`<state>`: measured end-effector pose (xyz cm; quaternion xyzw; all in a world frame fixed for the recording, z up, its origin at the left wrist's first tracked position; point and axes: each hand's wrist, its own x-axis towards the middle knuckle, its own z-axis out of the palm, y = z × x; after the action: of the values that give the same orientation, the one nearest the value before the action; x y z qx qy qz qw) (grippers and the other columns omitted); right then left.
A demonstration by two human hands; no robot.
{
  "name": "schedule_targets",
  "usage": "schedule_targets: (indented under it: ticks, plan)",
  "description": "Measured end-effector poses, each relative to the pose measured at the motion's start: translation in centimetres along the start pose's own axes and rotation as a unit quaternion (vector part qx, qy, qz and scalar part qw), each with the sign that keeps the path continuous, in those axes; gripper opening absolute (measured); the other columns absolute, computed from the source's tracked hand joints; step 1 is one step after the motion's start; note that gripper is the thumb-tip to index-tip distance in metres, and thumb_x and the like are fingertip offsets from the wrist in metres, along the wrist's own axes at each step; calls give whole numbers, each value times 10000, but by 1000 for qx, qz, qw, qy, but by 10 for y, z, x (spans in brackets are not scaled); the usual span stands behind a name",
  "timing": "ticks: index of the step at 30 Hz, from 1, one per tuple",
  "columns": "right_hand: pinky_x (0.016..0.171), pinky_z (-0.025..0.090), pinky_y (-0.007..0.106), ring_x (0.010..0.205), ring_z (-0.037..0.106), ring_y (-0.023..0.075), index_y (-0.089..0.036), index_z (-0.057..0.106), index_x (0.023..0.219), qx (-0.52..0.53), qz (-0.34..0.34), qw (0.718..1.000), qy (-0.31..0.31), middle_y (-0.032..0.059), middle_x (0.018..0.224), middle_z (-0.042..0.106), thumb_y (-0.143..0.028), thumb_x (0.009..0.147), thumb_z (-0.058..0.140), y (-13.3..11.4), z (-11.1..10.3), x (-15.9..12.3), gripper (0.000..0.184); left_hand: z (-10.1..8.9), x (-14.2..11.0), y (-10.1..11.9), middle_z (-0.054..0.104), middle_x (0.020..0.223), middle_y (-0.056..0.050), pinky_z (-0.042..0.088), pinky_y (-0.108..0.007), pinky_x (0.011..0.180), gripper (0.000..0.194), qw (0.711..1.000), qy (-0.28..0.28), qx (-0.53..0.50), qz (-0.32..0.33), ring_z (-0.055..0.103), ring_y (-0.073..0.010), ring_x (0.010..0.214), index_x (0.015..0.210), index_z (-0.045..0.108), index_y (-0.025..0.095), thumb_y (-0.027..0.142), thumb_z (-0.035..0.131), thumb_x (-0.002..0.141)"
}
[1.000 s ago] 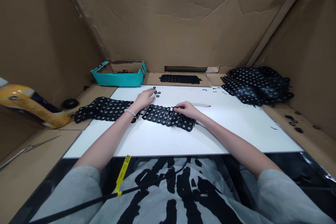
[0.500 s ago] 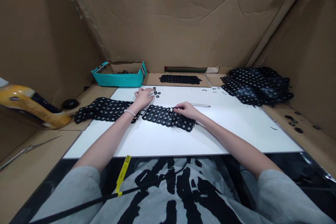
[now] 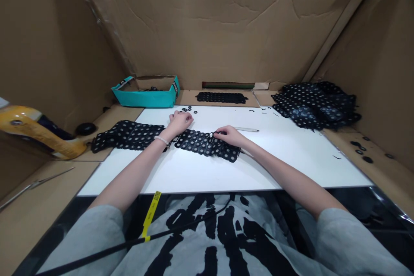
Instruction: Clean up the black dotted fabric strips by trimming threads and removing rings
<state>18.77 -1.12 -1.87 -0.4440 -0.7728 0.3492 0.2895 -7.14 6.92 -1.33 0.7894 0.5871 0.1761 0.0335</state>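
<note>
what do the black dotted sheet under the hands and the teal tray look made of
The black dotted sheet looks like matte, flexible rubber or soft plastic: its surface is dull, and a similar pile at right lies in soft folds. The teal tray looks like smooth coated card or thin plastic, with flat walls; the look leaves that open.

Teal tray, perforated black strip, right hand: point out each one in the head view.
Teal tray (image 3: 142, 101): head view, on its front wall.
Perforated black strip (image 3: 200, 144): head view, on its middle.
Right hand (image 3: 229, 136): head view, on the back of the hand.
</note>
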Motion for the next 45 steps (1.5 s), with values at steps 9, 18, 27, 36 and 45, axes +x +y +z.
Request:
schedule_targets:
  ticks: [9,18,27,36,45]
  plan:
    - [880,449,314,914,645,199,-191,745,885,19,-24,999,25,43,950,748,-247,842,557,6,3,3,201,-14,-16,38,714,991,-51,370,-356,916,346,957,-116,-153,218,551,-252,997,980,719,241,527,601,826]
    - [926,453,330,927,645,188,-190,740,949,4,2,999,38,41,965,743,-122,800,509,5,6,3,283,-4,-24,52,717,856,-32,396,-341,856,215,960,-123,-138,210,585,-249,936,859,716,238,431,657,786]
    - [895,470,299,905,672,176,-185,741,787,-5,41,998,41,23,893,758,-17,747,447,3,8,4,341,-15,1,4,761,845,-68,488,-291,751,153,979,-60,-194,-10,678,-232,811,792,762,167,248,669,700]
    - [866,455,300,885,664,182,-184,730,773,7,37,999,34,24,880,758,-28,731,455,3,5,2,319,-12,9,-16,711,1168,-114,478,-337,902,413,954,174,-228,-88,648,-212,873,1220,679,136,255,564,842]
    - [864,461,295,867,647,184,-172,740,758,65,48,996,27,26,836,747,-32,647,433,11,-5,10,355,-6,-1,11,739,1014,-71,433,-328,935,339,953,-152,-190,181,616,-235,983,1053,742,204,430,594,848]
